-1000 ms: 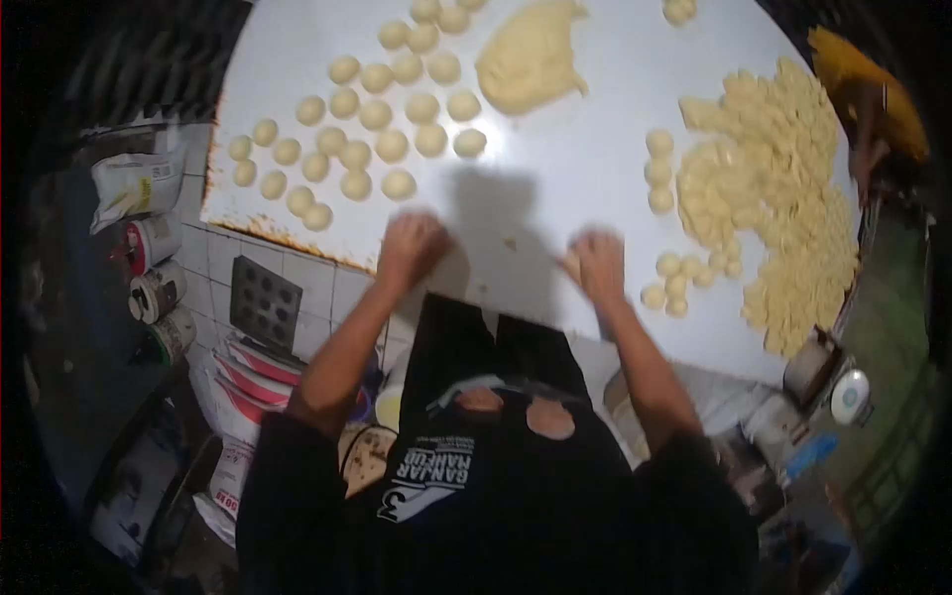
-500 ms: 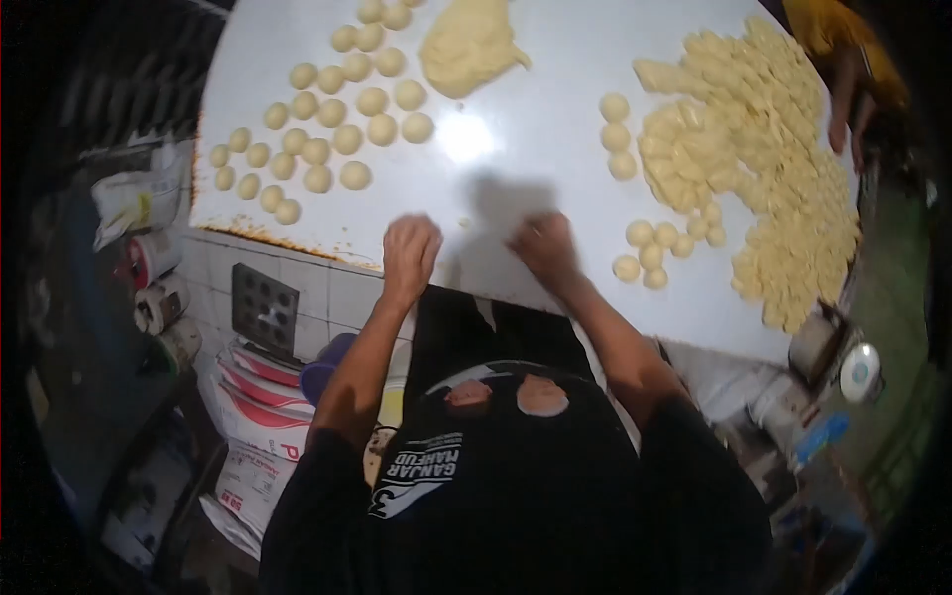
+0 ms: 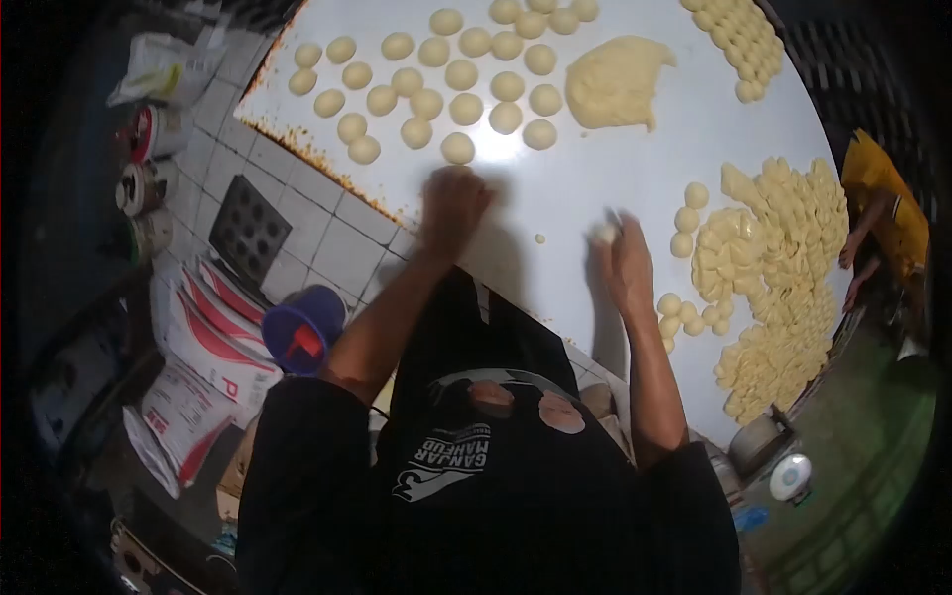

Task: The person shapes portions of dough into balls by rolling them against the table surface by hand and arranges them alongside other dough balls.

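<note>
On the white tabletop [image 3: 555, 198], my left hand [image 3: 454, 213] is curled, knuckles up, just below a dough ball [image 3: 457, 149] in the nearest row. What lies under its fingers is hidden. My right hand [image 3: 625, 268] is turned on its side, slightly blurred, with its fingers closed around a pale dough ball [image 3: 606, 236]. Between the hands lies a tiny dough crumb [image 3: 540, 238]. Many round dough balls [image 3: 426, 104] are spread over the left part of the table. A large smooth dough lump [image 3: 615, 84] rests beyond my hands.
Heaped cut dough pieces [image 3: 783, 288] cover the right side, beside a few balls [image 3: 686, 220]. More balls stand in rows at the far corner [image 3: 739, 45]. Another person's hand [image 3: 851, 250] is at the right edge. Below left are a purple bucket [image 3: 302, 327], a moulded pan [image 3: 248, 230] and sacks [image 3: 213, 377].
The view has turned and shifted left. My left hand has moved toward the spread dough balls. My right hand has turned onto its side, and a dough ball now shows in its fingers.
</note>
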`<control>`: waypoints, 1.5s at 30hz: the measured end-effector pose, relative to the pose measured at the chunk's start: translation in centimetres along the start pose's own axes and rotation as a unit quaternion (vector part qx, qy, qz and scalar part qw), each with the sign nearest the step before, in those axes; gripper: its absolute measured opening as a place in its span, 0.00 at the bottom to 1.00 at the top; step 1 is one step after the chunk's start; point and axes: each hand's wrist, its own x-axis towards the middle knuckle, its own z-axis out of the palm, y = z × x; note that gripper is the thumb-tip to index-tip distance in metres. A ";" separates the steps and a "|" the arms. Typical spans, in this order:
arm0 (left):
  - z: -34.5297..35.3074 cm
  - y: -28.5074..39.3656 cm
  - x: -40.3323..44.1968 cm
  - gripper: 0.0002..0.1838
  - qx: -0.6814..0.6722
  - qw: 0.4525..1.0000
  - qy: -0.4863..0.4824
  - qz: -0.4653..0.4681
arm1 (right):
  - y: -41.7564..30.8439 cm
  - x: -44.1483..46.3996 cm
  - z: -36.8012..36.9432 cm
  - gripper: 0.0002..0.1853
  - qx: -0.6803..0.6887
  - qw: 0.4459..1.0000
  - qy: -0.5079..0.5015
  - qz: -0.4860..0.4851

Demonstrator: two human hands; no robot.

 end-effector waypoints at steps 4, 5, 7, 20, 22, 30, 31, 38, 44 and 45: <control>-2.5 0.3 -5.3 0.20 -0.059 0.995 -0.043 0.071 | -9.7 8.1 6.0 0.23 0.164 0.980 0.044 -0.108; -3.5 -1.2 -5.4 0.20 -0.059 0.995 -0.044 0.073 | -10.5 9.4 7.2 0.22 0.048 0.976 0.074 -0.199; -5.0 -4.0 -4.6 0.19 -0.045 0.990 -0.077 0.106 | -10.7 9.9 7.6 0.21 -0.069 0.949 0.110 -0.289; -0.4 6.5 -2.4 0.26 -0.113 0.989 -0.081 -0.041 | 2.7 3.8 4.6 0.13 0.045 0.966 0.036 -0.251; -1.8 6.5 -5.8 0.22 -0.076 0.997 -0.002 -0.020 | 4.0 3.6 4.7 0.13 0.009 0.944 0.044 -0.328; 1.8 6.9 -6.5 0.11 -0.080 0.993 -0.068 0.061 | 7.4 3.7 4.3 0.23 -0.075 0.954 0.100 -0.272; 2.4 8.1 -6.2 0.11 -0.095 0.995 -0.030 0.016 | 5.6 4.3 5.8 0.23 -0.045 0.961 0.140 -0.232; 5.4 8.2 -5.6 0.10 -0.064 0.992 -0.031 0.105 | 9.1 3.5 4.4 0.16 -0.131 0.948 0.067 -0.283; 0.8 8.7 -6.1 0.06 -0.178 0.978 0.009 -0.111 | 10.2 0.3 4.4 0.14 0.035 0.950 0.027 -0.308; -1.1 9.2 -6.9 0.06 -0.229 0.960 0.042 -0.156 | 10.1 2.5 3.7 0.14 0.028 0.950 0.035 -0.308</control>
